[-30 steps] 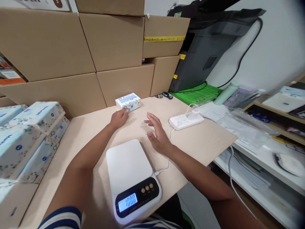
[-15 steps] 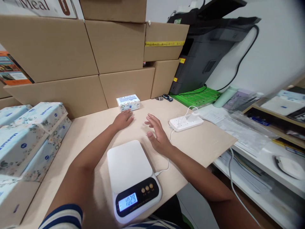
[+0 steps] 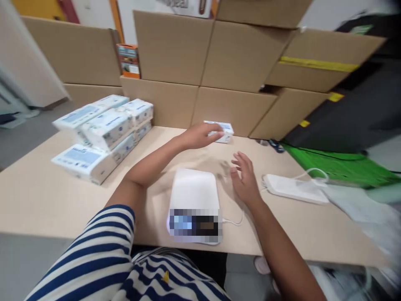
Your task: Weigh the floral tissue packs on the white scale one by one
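My left hand (image 3: 200,136) is raised in front of a small white tissue pack (image 3: 227,134), its thumb apart from the bent fingers. It partly covers the pack; whether they touch I cannot tell. The pack lies near the cardboard boxes at the back of the table. My right hand (image 3: 246,177) is open and holds nothing, hovering right of a white kitchen scale (image 3: 196,188). The scale's plate is bare, and its display is blurred out by blocks.
Several tissue packs (image 3: 106,125) are stacked on the table (image 3: 34,196) at the left. Cardboard boxes (image 3: 172,102) form a wall behind. A white power strip (image 3: 294,188) lies to the right, near a green crate-like base (image 3: 328,165). A white cable (image 3: 234,223) joins the scale.
The view has swung left, bringing the whole stack of tissue packs into sight. My left hand has lifted and shifted across the front of the single pack. My right hand stays open beside the scale.
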{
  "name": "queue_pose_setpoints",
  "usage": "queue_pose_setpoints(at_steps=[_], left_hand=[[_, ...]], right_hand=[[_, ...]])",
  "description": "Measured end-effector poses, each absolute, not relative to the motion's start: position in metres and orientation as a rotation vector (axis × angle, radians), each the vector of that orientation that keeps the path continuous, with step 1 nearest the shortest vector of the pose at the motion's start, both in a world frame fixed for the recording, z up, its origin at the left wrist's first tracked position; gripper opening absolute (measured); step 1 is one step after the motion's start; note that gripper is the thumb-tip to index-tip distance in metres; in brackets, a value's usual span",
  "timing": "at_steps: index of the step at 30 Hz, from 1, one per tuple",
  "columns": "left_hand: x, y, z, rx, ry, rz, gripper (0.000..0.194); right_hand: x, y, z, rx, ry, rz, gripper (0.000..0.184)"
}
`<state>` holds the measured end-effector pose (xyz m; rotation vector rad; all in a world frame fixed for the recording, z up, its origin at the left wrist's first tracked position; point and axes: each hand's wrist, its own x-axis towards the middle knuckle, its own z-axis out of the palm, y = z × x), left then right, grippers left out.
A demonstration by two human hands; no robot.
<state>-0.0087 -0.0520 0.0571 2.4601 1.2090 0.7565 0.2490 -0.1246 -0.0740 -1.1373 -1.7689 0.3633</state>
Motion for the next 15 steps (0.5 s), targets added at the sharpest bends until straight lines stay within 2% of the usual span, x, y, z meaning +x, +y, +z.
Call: queue_pose_setpoints(at_steps=[4,8,10,12,15], left_hand=[[-0.044,-0.143,0.080,2.728,0.777,1.147,0.045],[-0.099,-0.219,0.053,3.086,0.614,1.103,0.026],[-0.137,-0.246,0.036,3.179,0.832,1.084,0.021],[-0.176,-0.267,0.023,3.062,1.326,1.044,0.027],[-0.225,-0.288,0.013,2.742,2.049,0.559,0.038]], right_hand=[[0.254,-0.129,-0.077,-1.132,-1.774,0.328,0.070],[0.262,-0.129,-0.084,-1.169,-1.786,0.292,0.067],[0.265,-0.127,-0.089,-1.186,-1.795,0.277,0.068],[0.267,-0.126,-0.092,-1.186,-1.820,0.251,0.071],[0.268,-0.125,-0.094,-1.167,-1.864,0.154,0.075]])
